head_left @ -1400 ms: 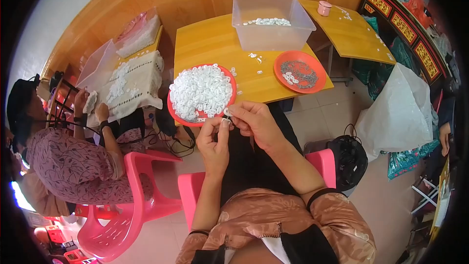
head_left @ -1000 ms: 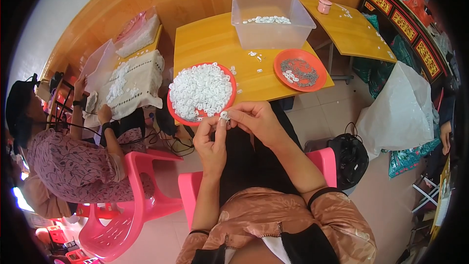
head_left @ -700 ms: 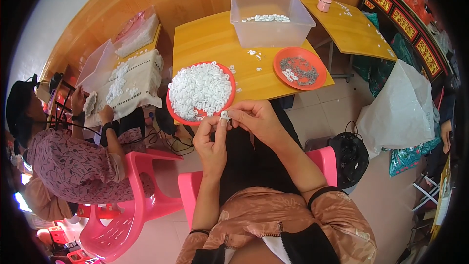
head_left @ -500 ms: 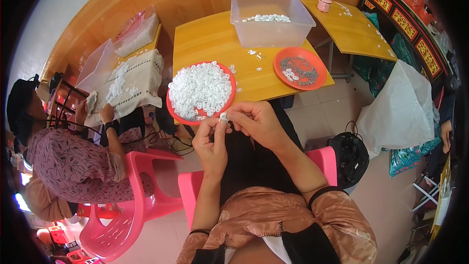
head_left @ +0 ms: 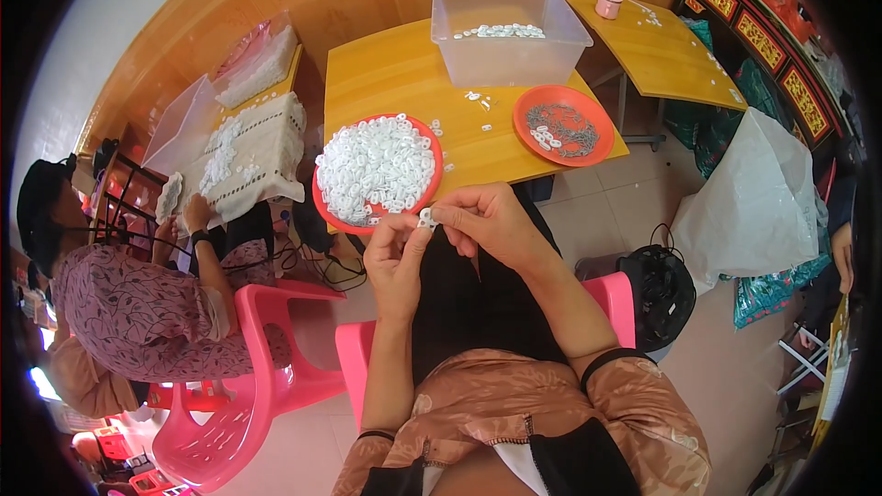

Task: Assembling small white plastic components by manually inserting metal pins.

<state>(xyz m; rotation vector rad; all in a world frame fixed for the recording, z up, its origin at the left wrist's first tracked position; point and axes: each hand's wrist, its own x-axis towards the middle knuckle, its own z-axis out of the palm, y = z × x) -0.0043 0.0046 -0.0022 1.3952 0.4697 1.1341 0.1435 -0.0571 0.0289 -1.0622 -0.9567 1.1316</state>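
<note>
My left hand [head_left: 397, 255] pinches a small white oval plastic piece with holes [head_left: 426, 218] between thumb and fingertips, just in front of the table. Against that piece's right side press the closed thumb and forefinger of my right hand [head_left: 489, 223]. Whether they also grip something small is hidden. Just beyond my hands, a red plate [head_left: 439, 174] is heaped with similar white pieces [head_left: 378, 163]. Farther right, an orange-red plate [head_left: 602, 149] carries a pile of small grey metal parts [head_left: 571, 136] and a few white pieces.
A clear plastic bin [head_left: 505, 60] with white pieces stands on the yellow table [head_left: 372, 64]. To my left, a co-worker [head_left: 152, 308] sits at a cloth-covered table [head_left: 276, 142]. A pink chair [head_left: 243, 386], a black bag [head_left: 657, 298] and a white sack [head_left: 753, 202] stand nearby.
My hands stay together at the white piece, which has turned so its holes now show. My right hand has shifted up slightly. The co-worker's hands have moved.
</note>
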